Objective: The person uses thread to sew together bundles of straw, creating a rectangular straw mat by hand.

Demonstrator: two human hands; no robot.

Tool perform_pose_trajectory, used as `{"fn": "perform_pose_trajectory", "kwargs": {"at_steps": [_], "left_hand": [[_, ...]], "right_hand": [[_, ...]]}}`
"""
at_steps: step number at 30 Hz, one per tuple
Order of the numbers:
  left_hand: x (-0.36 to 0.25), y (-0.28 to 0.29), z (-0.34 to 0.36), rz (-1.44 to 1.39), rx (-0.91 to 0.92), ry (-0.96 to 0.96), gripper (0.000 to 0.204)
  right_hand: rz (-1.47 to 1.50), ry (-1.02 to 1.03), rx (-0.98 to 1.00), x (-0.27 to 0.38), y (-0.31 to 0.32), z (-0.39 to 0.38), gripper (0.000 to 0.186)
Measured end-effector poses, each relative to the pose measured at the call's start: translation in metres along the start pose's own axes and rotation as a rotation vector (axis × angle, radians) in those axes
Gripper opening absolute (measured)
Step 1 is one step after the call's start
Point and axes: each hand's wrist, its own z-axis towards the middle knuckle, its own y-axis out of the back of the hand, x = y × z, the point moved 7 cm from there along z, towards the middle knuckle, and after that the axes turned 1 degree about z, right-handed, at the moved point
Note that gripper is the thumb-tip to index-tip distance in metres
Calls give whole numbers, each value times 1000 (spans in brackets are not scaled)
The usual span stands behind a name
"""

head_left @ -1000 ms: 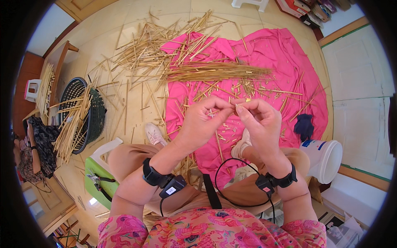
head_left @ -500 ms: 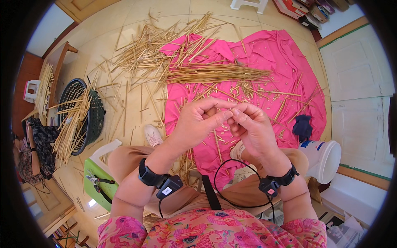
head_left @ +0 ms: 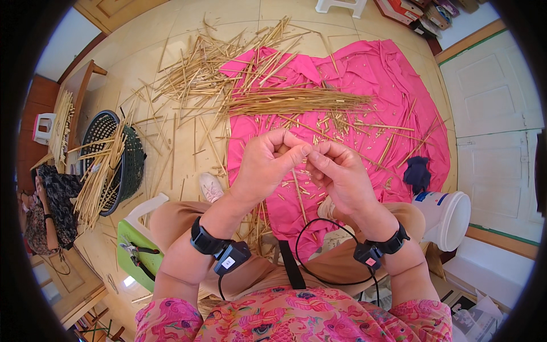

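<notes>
My left hand (head_left: pixel 270 165) and my right hand (head_left: pixel 336 171) meet above a pink cloth (head_left: pixel 399 80), their thumbs and forefingers pinched together. What they hold is too small or hidden to make out. Short cut straw pieces (head_left: pixel 336 122) are scattered on the cloth beyond them. A long bundle of straws (head_left: pixel 296 101) lies across the cloth, and a loose heap of straws (head_left: pixel 199 74) spreads over the floor at upper left.
A dark perforated basket (head_left: pixel 128 171) holds straws on the left, near a green stool (head_left: pixel 137 256) with pliers. Another person's arm (head_left: pixel 45 211) is at far left. A white bucket (head_left: pixel 447 222), dark blue cloth (head_left: pixel 417 174) and white doors (head_left: pixel 496 159) stand right.
Both hands have shifted slightly left, staying pinched close together, and the fingers of my right hand have curled in more.
</notes>
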Motion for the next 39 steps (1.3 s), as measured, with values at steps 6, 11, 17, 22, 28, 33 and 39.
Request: {"fn": "perform_pose_trajectory", "kwargs": {"at_steps": [6,11,17,22,28,33,39], "left_hand": [[2,0,-1,-31,-41,38,14],[4,1,1,-157,-92,21,18],[-6,24,10,-111,-199,36,29],[4,2,-1,112,25,207,48],[8,-4,-3,122,94,220,53],[7,0,-2,114,55,214,44],[-12,-7,0,96,43,147,11]], "right_hand": [[46,75,60,-1,-5,0,5],[-22,110,32,2,-6,-2,3],[-79,116,10,5,-3,-4,3],[-250,196,-11,9,-2,-4,4],[-391,256,-22,15,-7,-6,5],[-379,215,-35,13,-5,-6,6],[65,67,10,1,1,1,8]]}}
